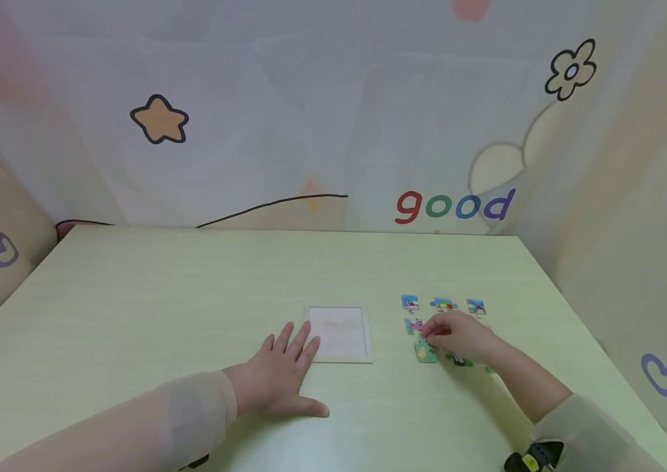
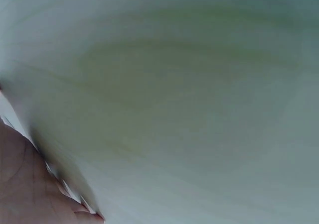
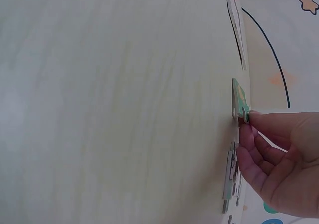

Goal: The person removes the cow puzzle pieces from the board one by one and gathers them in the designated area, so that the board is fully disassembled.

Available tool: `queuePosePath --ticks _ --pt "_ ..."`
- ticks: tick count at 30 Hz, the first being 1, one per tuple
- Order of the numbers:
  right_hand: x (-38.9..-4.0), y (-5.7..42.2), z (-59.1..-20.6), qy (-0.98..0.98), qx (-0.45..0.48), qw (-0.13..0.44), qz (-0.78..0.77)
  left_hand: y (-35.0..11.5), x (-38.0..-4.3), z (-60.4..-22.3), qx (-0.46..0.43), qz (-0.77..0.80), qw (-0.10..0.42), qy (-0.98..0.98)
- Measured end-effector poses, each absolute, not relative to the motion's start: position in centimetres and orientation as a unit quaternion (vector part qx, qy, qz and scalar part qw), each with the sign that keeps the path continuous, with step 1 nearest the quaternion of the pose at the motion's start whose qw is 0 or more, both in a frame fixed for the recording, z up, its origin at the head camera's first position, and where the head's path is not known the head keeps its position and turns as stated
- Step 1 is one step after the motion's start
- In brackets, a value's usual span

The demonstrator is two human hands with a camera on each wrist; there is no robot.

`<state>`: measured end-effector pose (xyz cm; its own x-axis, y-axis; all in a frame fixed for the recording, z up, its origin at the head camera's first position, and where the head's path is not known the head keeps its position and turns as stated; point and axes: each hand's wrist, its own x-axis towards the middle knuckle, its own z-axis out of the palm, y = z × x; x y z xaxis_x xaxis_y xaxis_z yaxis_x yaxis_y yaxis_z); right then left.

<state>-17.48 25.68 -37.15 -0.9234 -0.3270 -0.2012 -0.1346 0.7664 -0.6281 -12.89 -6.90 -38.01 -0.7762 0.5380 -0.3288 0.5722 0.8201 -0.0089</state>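
Note:
My right hand (image 1: 463,335) pinches a green jigsaw piece (image 1: 425,352) between thumb and fingertips. Seen from the right wrist, the same green piece (image 3: 239,98) juts out past the fingertips, close to the tabletop. Around that hand lie more picture jigsaw pieces: a blue one (image 1: 410,302) at the back left of the group, others partly hidden under the hand. My left hand (image 1: 280,373) has its fingers spread, with fingertips at the left edge of a white puzzle frame (image 1: 368,334). Mostly blurred tabletop fills the left wrist view, with part of the palm (image 2: 30,184) in the corner.
The pale wooden table (image 1: 191,282) reaches back to a printed cloth backdrop (image 1: 262,118). More jigsaw pieces sit in the back row, including a middle piece (image 1: 444,305) and a right-hand piece (image 1: 476,306). A black wrist device (image 1: 536,457) is at the right sleeve.

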Motion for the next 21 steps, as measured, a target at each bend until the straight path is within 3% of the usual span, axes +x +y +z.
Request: queuePosePath --ticks 21 --pt "-16.8 24.4 -37.3 0.943 -0.138 0.108 -0.284 -7.5 -12.6 -38.3 0.29 -0.032 0.155 0.944"
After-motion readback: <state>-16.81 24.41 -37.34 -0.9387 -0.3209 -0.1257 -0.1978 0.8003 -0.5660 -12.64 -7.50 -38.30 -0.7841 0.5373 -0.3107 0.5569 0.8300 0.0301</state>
